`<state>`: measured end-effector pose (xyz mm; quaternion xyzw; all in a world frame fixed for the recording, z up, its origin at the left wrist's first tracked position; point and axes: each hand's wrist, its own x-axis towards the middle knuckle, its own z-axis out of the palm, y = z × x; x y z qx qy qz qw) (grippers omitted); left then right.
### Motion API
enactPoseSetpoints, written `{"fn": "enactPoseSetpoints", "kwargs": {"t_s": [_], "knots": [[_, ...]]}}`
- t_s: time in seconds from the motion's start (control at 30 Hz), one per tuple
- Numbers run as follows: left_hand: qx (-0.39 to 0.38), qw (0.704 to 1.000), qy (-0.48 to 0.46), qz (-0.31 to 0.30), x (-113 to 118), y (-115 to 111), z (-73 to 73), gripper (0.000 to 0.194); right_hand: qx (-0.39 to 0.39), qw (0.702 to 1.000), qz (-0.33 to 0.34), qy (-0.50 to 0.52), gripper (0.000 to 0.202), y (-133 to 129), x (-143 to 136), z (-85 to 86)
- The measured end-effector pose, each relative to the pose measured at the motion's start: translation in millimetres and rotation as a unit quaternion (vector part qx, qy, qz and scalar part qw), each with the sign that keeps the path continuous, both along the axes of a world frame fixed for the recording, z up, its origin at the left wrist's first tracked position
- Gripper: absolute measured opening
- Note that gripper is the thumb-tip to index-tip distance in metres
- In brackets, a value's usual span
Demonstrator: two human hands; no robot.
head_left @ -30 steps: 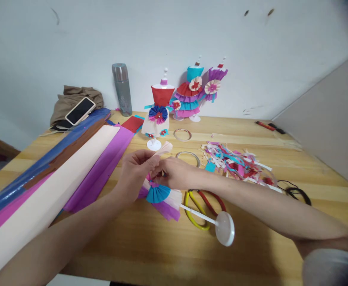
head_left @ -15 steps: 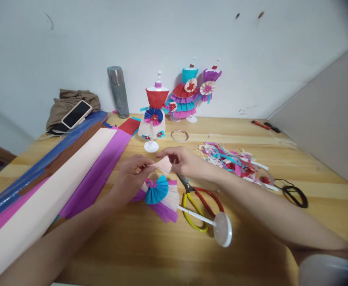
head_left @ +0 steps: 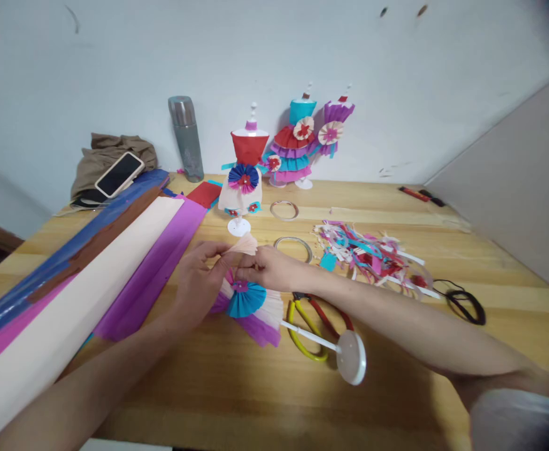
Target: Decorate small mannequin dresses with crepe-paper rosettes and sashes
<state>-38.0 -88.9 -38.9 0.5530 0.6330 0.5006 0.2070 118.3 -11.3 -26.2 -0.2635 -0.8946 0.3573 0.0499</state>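
My left hand (head_left: 200,270) pinches a small cream pleated paper fan (head_left: 245,244) between thumb and fingers, its spread edge pointing right. My right hand (head_left: 270,268) is closed close under the fan, fingertips pressed together; what they grip is hidden. Just below both hands lies a small dress-form stand on its side, its round white base (head_left: 352,357) to the right. It wears a cream and purple crepe-paper dress (head_left: 268,322) with a turquoise pleated fan (head_left: 248,300) and a pink flower at the waist. Scissors (head_left: 294,341) with yellow and red handles lie partly under the stand's rod.
Three dressed forms stand behind, the nearest in a red top (head_left: 250,150). Two tape rings (head_left: 284,210) and a heap of paper scraps (head_left: 368,250) lie right of centre. Crepe-paper rolls (head_left: 114,257), a phone (head_left: 119,174) and a flask (head_left: 188,141) are left.
My right hand has moved left and down, closing beside the fan. The fan has shifted left and up with my left hand. A second tape ring has come into sight behind my right hand.
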Motion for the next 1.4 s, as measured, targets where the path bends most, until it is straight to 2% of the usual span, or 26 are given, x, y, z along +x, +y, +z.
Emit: {"fn": "enactPoseSetpoints", "kwargs": {"t_s": [0.3, 0.53, 0.73, 1.0, 1.2, 1.33, 1.4], "knots": [[0.011, 0.999, 0.050, -0.009, -1.9, 8.9, -19.0, 0.010, 0.069, 0.996, -0.023, -0.060, 0.014, -15.2, -7.0, 1.9], [0.003, 0.998, 0.059, -0.033, -1.3, 10.4, -25.9, 0.013, 0.040, 0.998, -0.050, -0.021, 0.008, -21.3, -6.7, -1.2], [-0.011, 0.997, 0.057, -0.041, -2.2, 10.8, -28.8, 0.014, 0.033, 0.998, -0.048, 0.007, 0.002, -23.5, -4.4, 0.2], [-0.007, 0.997, 0.066, -0.036, -2.8, 12.3, -29.5, 0.012, -0.013, 0.999, -0.029, 0.024, 0.005, -18.5, 3.2, -1.6], [0.003, 0.997, 0.071, -0.039, -3.0, 12.0, -30.0, 0.013, -0.097, 0.989, -0.029, 0.104, 0.001, -23.1, 8.7, 3.0], [0.006, 0.998, 0.063, -0.032, -5.0, 12.4, -28.5, 0.013, -0.240, 0.955, -0.032, 0.174, 0.014, -17.1, 24.9, 16.1], [0.012, 0.998, 0.057, -0.022, -6.5, 13.4, -26.7, 0.013, -0.280, 0.938, -0.054, 0.195, 0.019, -6.8, 33.7, 21.8]]}}
